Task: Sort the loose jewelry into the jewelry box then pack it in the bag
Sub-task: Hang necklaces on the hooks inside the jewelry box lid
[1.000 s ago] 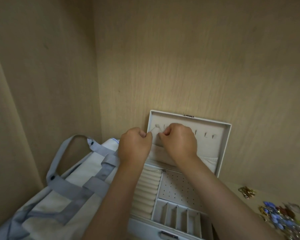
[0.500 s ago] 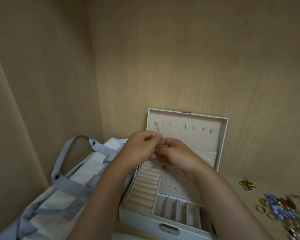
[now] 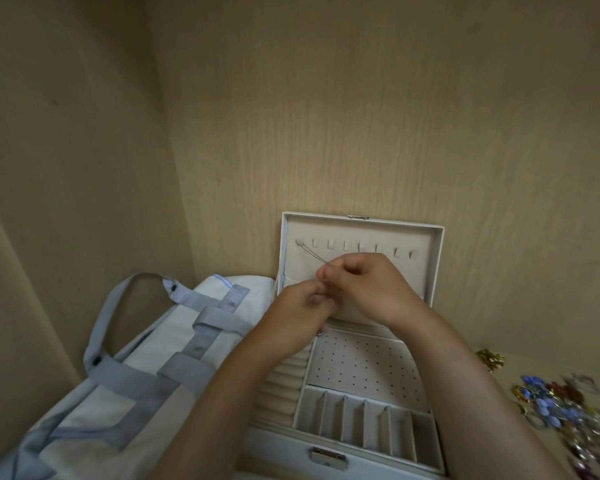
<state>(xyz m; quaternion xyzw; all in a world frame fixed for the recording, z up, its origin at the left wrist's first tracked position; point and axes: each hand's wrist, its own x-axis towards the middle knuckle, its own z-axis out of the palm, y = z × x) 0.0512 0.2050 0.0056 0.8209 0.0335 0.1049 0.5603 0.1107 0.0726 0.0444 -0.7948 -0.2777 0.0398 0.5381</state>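
A white jewelry box [image 3: 426,460] stands open with its lid [image 3: 437,265] upright against the back wall. A thin necklace chain [image 3: 314,255] hangs from the leftmost hook in the lid and runs down to my fingers. My right hand [image 3: 368,289] pinches the chain in front of the lid. My left hand [image 3: 300,308], just below and touching it, pinches the chain's lower end. A small pink bit shows under my left hand. The pale bag [image 3: 125,375] with grey straps lies to the left of the box.
Loose jewelry [image 3: 561,407] in blue, gold and silver lies in a heap on the shelf at the right, with a gold piece [image 3: 489,358] behind it. Wooden walls close in at the left and back. The box has ring rolls, a dotted earring panel and several small compartments.
Both hands dropped from the hooks to mid-lid level, then rose slightly and shifted right. The chain is now seen hanging from the leftmost hook, stretched to my fingers.
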